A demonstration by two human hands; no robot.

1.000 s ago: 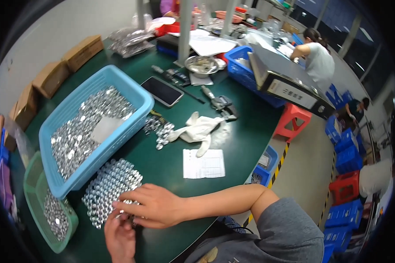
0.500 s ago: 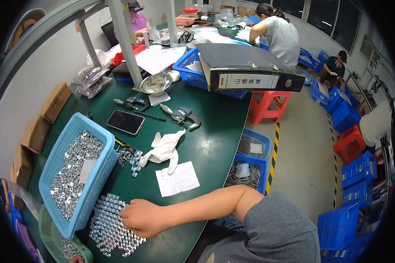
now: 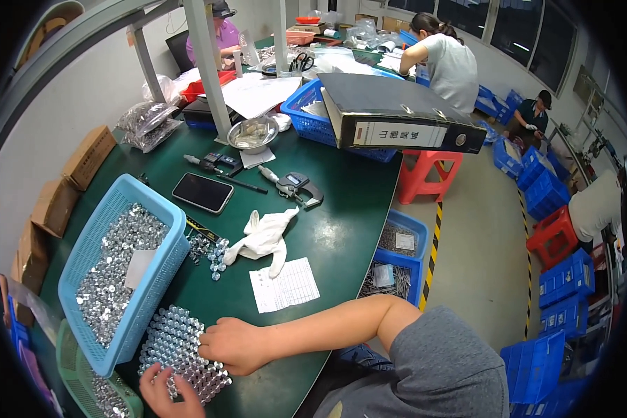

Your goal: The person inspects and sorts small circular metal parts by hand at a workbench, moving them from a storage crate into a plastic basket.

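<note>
Small shiny metal parts [image 3: 171, 334] stand in close, even rows on the green tabletop in front of me. My right hand [image 3: 235, 346] rests at the right side of these rows, its fingers curled down against them; the fingertips are hidden, so what they grip cannot be made out. My left hand [image 3: 168, 396] reaches in over the near left edge of the rows with its fingers apart and nothing visible in them. Just beyond the rows, a light blue basket [image 3: 171, 261] holds many loose parts of the same kind and a white slip.
A green basket [image 3: 73, 362] stands at the near left. Farther off lie a written sheet [image 3: 284, 285], a white glove [image 3: 263, 235], a phone [image 3: 203, 193], a micrometer [image 3: 292, 182] and loose parts [image 3: 216, 261]. A black binder [image 3: 397, 104] sits on a blue basket. Other people work beyond.
My left hand has come into view from the lower edge, over the near left of the rows. My right hand remains at their right side. The view has shifted slightly.
</note>
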